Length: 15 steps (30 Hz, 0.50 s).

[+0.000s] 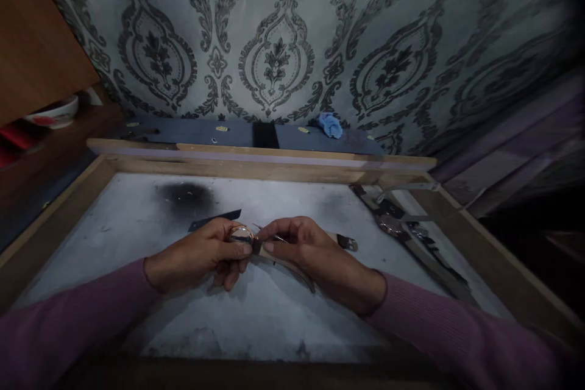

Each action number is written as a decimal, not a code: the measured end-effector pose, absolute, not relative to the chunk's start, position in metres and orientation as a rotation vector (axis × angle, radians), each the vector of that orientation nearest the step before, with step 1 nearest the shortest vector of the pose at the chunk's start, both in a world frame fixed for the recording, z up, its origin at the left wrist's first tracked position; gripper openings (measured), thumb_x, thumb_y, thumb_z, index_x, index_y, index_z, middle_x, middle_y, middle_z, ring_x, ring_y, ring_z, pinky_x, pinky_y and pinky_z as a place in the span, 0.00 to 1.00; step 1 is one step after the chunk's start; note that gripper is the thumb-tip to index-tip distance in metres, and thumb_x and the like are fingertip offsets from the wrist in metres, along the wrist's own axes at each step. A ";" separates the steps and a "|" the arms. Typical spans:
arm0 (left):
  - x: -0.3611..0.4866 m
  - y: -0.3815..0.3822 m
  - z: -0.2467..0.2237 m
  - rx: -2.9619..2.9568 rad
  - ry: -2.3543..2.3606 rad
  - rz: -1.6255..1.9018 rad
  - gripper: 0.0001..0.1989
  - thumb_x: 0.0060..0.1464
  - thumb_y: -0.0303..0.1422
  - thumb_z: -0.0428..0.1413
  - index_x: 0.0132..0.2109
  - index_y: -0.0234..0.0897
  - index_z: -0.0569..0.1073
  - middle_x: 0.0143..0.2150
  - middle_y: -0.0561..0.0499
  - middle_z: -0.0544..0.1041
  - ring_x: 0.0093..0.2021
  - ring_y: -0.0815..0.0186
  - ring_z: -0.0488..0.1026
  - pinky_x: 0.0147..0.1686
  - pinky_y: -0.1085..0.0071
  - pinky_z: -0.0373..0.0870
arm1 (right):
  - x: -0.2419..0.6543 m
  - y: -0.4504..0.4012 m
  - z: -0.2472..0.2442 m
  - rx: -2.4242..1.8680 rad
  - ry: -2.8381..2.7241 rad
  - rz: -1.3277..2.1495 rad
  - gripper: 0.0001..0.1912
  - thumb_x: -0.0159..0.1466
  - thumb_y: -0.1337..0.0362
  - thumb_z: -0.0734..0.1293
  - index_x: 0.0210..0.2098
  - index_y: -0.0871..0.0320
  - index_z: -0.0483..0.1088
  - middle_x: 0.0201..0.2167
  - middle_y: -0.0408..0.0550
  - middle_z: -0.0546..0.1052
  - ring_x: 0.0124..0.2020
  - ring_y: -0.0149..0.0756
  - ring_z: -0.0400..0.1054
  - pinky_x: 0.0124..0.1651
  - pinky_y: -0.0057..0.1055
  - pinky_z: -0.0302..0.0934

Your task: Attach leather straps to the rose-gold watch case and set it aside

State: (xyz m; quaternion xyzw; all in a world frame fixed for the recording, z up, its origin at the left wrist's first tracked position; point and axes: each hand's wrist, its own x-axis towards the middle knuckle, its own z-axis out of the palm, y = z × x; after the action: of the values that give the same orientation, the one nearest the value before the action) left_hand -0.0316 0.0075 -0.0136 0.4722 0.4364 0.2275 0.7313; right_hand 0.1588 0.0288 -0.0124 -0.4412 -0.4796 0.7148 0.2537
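Note:
My left hand (pixel 205 253) grips a round gold-rimmed wristwatch (pixel 241 234) above the middle of a grey work surface (pixel 137 225). Its brown strap (pixel 292 268) trails to the right under my right hand, with a buckle end (pixel 347 244) showing past the fingers. My right hand (pixel 315 256) pinches a thin metal tool (pixel 269 234) whose tip points at the watch case where the strap joins it. Both wrists wear purple sleeves.
A raised wooden frame (pixel 256 161) borders the work surface. Several watches and straps (pixel 406 231) lie along the right edge. A dark strap piece (pixel 214 219) lies behind my left hand. A blue cloth (pixel 329 125) sits on the back shelf, a bowl (pixel 52 114) at far left.

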 end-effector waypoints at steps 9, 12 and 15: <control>-0.037 0.010 -0.011 1.108 0.916 0.461 0.12 0.52 0.37 0.56 0.26 0.35 0.67 0.16 0.57 0.66 0.13 0.76 0.61 0.14 0.78 0.54 | 0.160 0.030 -0.009 -1.197 -1.431 1.949 0.10 0.53 0.63 0.72 0.33 0.61 0.75 0.25 0.43 0.75 0.26 0.27 0.65 0.29 0.25 0.58; -0.037 0.009 -0.012 1.130 0.937 0.499 0.12 0.54 0.38 0.56 0.29 0.35 0.66 0.21 0.55 0.70 0.15 0.76 0.64 0.15 0.78 0.56 | 0.160 0.028 -0.008 -1.151 -1.546 1.893 0.10 0.54 0.61 0.71 0.33 0.61 0.73 0.22 0.40 0.71 0.23 0.25 0.60 0.26 0.24 0.57; -0.035 0.007 -0.010 1.140 0.977 0.527 0.11 0.56 0.38 0.55 0.33 0.37 0.65 0.25 0.56 0.72 0.17 0.75 0.66 0.16 0.79 0.57 | 0.160 0.028 -0.009 -1.127 -1.647 1.867 0.12 0.54 0.59 0.72 0.32 0.60 0.72 0.22 0.39 0.68 0.21 0.25 0.57 0.20 0.23 0.54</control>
State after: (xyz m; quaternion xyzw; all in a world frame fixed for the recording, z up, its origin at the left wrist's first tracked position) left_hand -0.0355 0.0067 -0.0099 0.5117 0.4384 0.2368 0.6999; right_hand 0.1603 0.0279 -0.0090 -0.4039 -0.5902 0.6688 0.2029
